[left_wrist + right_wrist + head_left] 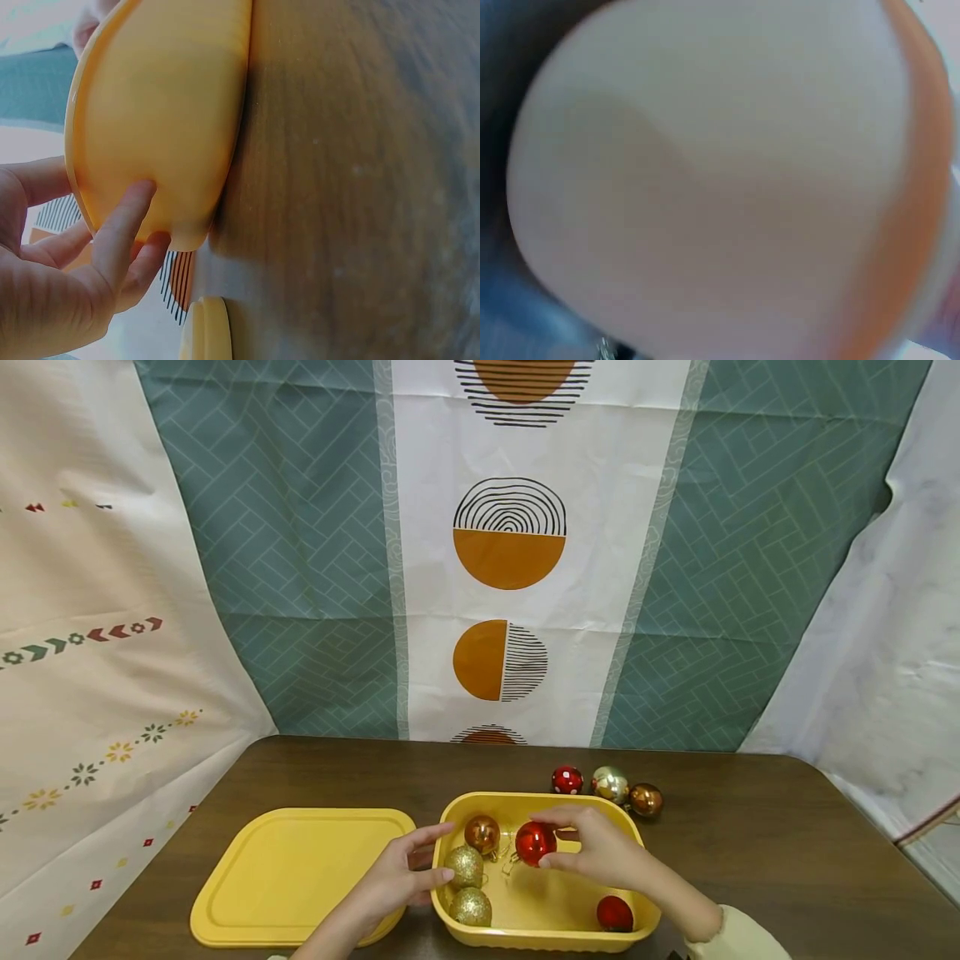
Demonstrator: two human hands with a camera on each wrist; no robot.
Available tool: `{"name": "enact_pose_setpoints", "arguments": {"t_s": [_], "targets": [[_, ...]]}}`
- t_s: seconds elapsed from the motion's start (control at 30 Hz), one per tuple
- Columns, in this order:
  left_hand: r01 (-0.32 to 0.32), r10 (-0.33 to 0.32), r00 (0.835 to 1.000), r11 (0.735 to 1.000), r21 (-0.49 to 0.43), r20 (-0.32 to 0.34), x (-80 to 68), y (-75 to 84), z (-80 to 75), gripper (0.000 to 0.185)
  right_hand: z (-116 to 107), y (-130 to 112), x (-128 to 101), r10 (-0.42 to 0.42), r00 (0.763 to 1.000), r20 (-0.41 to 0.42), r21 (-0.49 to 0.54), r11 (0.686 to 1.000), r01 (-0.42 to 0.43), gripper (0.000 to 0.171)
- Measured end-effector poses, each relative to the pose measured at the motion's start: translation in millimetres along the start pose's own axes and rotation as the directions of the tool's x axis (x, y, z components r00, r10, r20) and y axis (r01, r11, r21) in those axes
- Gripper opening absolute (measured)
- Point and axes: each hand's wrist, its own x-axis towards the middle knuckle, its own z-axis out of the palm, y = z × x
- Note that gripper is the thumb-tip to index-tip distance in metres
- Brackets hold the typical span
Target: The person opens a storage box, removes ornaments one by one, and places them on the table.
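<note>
A yellow plastic box stands on the table with Christmas baubles inside. My left hand holds its left wall, thumb over the rim and fingers against the outside, as the left wrist view shows up close. Over the middle of the box, my right hand pinches a shiny red bauble between thumb and fingers. Along the left wall lie a copper bauble and two gold glitter baubles. A dark red bauble sits in the near right corner. A blurred pale surface fills the right wrist view.
A yellow lid lies flat left of the box. Behind the box's far right side are a red dotted bauble, a pale silvery-gold bauble and a brown bauble. Patterned cloth hangs behind the dark wooden table.
</note>
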Motion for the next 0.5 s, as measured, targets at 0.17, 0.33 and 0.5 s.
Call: {"name": "enact_pose_setpoints", "arguments": {"t_s": [0.17,0.33,0.5], "targets": [[0.004,-0.004,1.0,1.0,-0.01,0.005,-0.2,-0.1,-0.2,0.062,-20.0,2.7,-3.4,0.013,0.998,-0.069,-0.03,0.999,-0.015,0.046],[0.001,-0.001,1.0,1.0,0.009,-0.006,-0.1,0.3,0.5,0.061,-38.5,8.5,-6.4,0.033,0.991,-0.129,-0.05,0.998,-0.04,0.047],[0.002,-0.002,1.0,1.0,0.013,-0.01,0.1,0.3,0.3,0.061,-55.5,18.2,-11.6,0.052,0.977,-0.206,-0.059,0.996,-0.065,0.048]]}}
